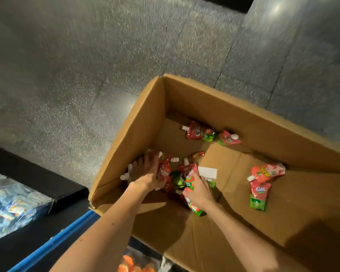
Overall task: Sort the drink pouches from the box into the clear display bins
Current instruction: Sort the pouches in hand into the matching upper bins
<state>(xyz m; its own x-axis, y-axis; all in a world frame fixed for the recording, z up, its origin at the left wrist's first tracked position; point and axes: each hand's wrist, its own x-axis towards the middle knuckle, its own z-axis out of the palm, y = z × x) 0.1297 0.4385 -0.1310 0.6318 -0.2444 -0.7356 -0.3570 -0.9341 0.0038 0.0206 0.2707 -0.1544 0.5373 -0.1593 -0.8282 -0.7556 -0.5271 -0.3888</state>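
Speckled grey tiled floor (86,65), black ledge (33,173), blue bar (53,244), dim light.

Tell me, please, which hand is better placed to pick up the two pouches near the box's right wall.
Probably the right hand: though gripping one pouch, it is nearer the pair; the left hand holds a bunch farther away.
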